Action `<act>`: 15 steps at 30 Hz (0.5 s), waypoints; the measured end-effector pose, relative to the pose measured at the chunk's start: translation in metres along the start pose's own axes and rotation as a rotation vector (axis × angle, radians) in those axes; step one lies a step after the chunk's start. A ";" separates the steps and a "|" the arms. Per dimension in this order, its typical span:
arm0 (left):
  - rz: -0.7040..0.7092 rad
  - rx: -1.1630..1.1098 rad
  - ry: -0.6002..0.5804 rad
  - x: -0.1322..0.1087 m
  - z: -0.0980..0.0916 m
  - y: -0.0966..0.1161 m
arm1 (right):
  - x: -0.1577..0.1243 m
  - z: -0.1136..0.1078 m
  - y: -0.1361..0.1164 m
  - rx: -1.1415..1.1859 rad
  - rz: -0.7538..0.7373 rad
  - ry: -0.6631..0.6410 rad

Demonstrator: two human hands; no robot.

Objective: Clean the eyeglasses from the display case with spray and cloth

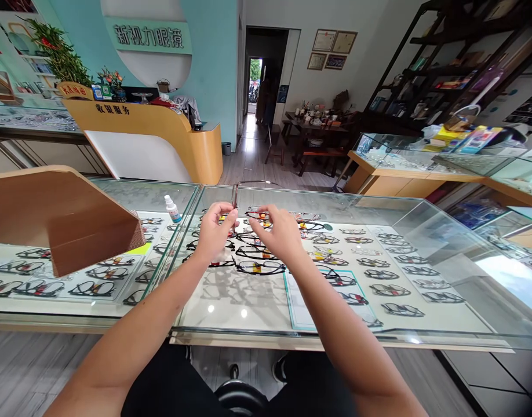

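Both my hands are raised over a glass display counter [405,202] that holds rows of eyeglass frames. My left hand [214,231] is closed in a pinch on a pair of thin-framed glasses [240,191], whose temple arm sticks up and whose rim curves to the right. My right hand [280,231] has its fingers curled and pinched at the lower front of the same glasses. The lenses are hard to make out against the frames displayed under the glass.
A small dropper bottle [172,209] stands on the glass left of my hands. A wooden stand [61,217] sits at far left with a yellow note [139,249] beside it. A cashier desk [161,136] and another counter [426,168] lie beyond.
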State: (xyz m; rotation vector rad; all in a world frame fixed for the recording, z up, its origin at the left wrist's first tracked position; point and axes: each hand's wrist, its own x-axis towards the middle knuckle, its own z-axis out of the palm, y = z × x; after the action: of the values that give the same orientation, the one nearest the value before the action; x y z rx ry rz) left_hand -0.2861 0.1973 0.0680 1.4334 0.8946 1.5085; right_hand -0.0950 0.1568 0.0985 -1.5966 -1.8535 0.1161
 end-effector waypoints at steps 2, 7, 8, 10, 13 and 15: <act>0.008 0.005 -0.066 -0.004 0.003 0.002 | -0.004 0.006 -0.004 0.129 -0.128 -0.031; -0.051 -0.082 -0.148 -0.009 0.006 0.008 | -0.008 0.025 -0.005 0.285 -0.289 -0.036; -0.062 -0.083 -0.160 -0.008 0.006 0.009 | -0.008 0.027 -0.004 0.328 -0.295 -0.041; -0.061 -0.070 -0.180 -0.008 0.006 0.010 | -0.008 0.030 -0.002 0.407 -0.285 -0.072; 0.001 0.003 -0.173 -0.007 0.005 0.010 | -0.009 0.030 -0.002 0.481 -0.228 -0.118; 0.054 0.063 -0.153 -0.007 0.005 0.009 | -0.009 0.029 -0.002 0.476 -0.201 -0.107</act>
State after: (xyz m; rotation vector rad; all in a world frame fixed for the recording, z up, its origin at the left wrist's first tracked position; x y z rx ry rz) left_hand -0.2826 0.1871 0.0742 1.6072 0.8225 1.3997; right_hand -0.1122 0.1584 0.0736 -1.0911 -1.8781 0.5192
